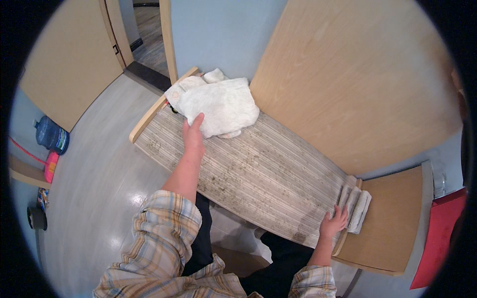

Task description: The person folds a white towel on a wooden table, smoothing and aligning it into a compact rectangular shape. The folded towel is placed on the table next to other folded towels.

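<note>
A pile of white towels (223,106) lies at the far left end of a striped board (253,164). My left hand (193,136) is at the pile's near corner, its thumb over the cloth; whether it grips the towel is unclear. At the board's right end, several folded white cloths (359,212) stand side by side against a wooden end strip (341,242). Beside them is my right hand (333,222), fingers apart and their tips by the nearest cloth. Dark specks dot the board's surface.
A large wooden panel (350,85) rises behind the board. Right of the cloths is a brown wooden surface (391,219), with a red item (439,238) beyond. To the left are an open doorway (151,41), a blue water jug (52,134) and a pink item (51,167) on the floor.
</note>
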`<state>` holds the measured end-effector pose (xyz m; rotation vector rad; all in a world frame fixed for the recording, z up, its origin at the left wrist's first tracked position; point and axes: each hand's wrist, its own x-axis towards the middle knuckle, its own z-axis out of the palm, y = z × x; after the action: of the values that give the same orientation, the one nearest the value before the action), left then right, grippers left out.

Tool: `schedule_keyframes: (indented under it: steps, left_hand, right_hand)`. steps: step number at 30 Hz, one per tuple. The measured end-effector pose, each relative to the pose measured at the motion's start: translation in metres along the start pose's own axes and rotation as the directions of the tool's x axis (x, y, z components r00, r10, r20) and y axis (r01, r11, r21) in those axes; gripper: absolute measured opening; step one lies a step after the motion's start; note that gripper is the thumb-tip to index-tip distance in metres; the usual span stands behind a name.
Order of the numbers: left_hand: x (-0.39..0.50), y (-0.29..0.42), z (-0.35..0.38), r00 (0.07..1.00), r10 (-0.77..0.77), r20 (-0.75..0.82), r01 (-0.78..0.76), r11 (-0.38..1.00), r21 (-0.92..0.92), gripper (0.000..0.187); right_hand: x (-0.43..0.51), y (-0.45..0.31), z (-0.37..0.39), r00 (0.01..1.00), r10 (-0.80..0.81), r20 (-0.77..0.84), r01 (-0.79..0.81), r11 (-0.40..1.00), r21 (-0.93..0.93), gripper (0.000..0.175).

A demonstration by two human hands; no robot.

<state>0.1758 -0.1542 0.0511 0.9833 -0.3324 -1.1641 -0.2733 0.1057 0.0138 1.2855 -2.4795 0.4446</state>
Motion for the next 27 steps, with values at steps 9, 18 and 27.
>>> schedule_keyframes:
  steps: [9, 18, 27]
  left_hand:
    - [-0.077, -0.021, 0.025, 0.224, 0.066, 0.972, -0.965, 0.152, 0.213, 0.035]
    - [-0.192, -0.101, -0.003, -0.186, -0.555, 0.811, -0.924, 0.380, 0.048, 0.023]
    - [-0.203, -0.104, -0.021, -0.330, -0.678, 0.657, -0.820, 0.551, 0.157, 0.028]
  right_hand:
    - [-0.028, -0.039, 0.011, 0.979, -0.056, 0.194, -0.005, 0.954, 0.301, 0.031]
    - [-0.060, -0.105, 0.001, 0.932, -0.261, 0.253, 0.037, 0.760, 0.649, 0.031]
    - [-0.078, -0.127, -0.019, 0.816, -0.370, 0.444, 0.090, 0.840, 0.534, 0.036]
